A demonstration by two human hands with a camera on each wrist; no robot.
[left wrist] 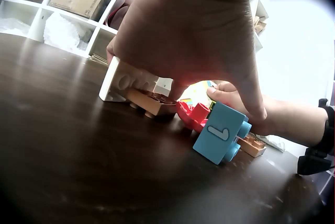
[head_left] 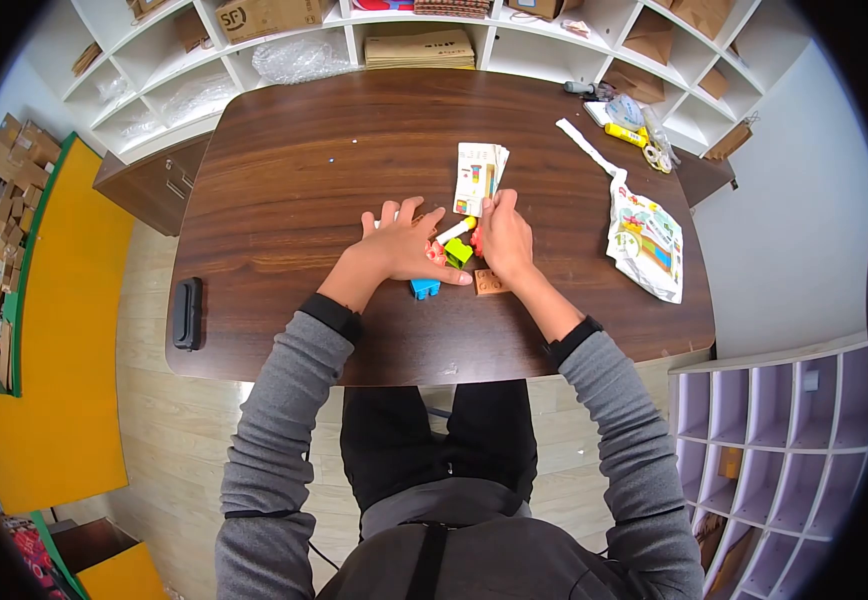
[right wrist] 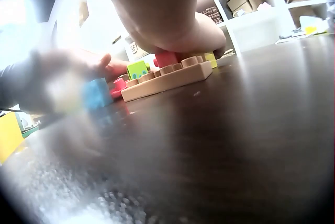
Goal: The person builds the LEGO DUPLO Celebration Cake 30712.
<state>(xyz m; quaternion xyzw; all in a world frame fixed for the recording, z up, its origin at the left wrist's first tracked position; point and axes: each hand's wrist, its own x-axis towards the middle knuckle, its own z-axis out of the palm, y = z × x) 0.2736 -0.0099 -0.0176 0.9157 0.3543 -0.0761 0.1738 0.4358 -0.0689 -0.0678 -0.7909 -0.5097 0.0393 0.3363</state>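
My left hand (head_left: 397, 245) spreads its fingers over a small cluster of toy building blocks on the table. Its thumb stretches beside a blue block (left wrist: 217, 132) marked with a 1. Red flower-like pieces (head_left: 436, 253), a lime-green block (head_left: 458, 253) and a white-and-yellow piece (head_left: 454, 232) lie between the hands. Under the left fingers are a pale studded plate (left wrist: 112, 80) and a tan brick (left wrist: 152, 102). My right hand (head_left: 509, 240), fingers curled, pinches the lower edge of a fanned stack of picture cards (head_left: 472, 178). Below its wrist lies a tan studded brick (right wrist: 167, 80).
A printed plastic bag (head_left: 646, 245) lies on the right of the table. Behind it are a yellow tube (head_left: 626, 134) and tape rolls. A black case (head_left: 187, 313) sits at the left edge. White shelves (head_left: 524, 50) with boxes and bubble wrap stand behind the table.
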